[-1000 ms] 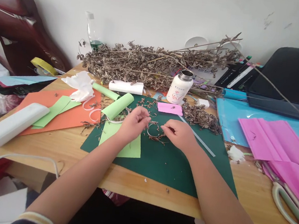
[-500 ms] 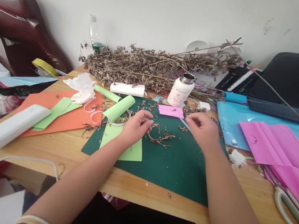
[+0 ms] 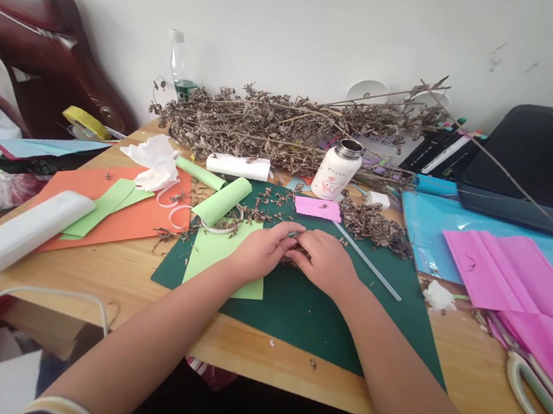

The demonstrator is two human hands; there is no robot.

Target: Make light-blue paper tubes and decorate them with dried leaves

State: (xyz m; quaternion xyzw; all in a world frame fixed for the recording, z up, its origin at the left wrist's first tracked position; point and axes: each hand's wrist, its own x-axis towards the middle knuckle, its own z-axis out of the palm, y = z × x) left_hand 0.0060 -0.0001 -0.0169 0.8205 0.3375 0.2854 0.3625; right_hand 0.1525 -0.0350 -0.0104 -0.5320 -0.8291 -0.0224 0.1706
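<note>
My left hand (image 3: pixel 260 249) and my right hand (image 3: pixel 323 256) meet above the dark green mat (image 3: pixel 302 328). The fingers of both are curled together, their tips touching or nearly so. Brown dried leaves (image 3: pixel 295 260) show beneath the right fingers; what the fingertips pinch is mostly hidden. Just beyond lies a folded pink paper piece (image 3: pixel 314 207), with a translucent glue stick (image 3: pixel 370 263) slanting away to the right. Beside my left wrist are a light green sheet (image 3: pixel 209 259) and a rolled green paper (image 3: pixel 222 202). A heap of dried leaves (image 3: pixel 379 230) sits right of the pink piece.
A white open-mouthed bottle (image 3: pixel 336 171) stands behind the pink paper. Dried branches (image 3: pixel 277 120) line the wall. Orange paper (image 3: pixel 119 214) and a white handheld device (image 3: pixel 26 230) lie left; blue packaging (image 3: pixel 424 232), pink crepe paper (image 3: pixel 493 270) and scissors (image 3: pixel 530 393) lie right.
My right hand has moved left and toward me, away from the glue stick's far end, to meet my left hand. The left hand has shifted slightly right and nearer. The glue stick now shows fully.
</note>
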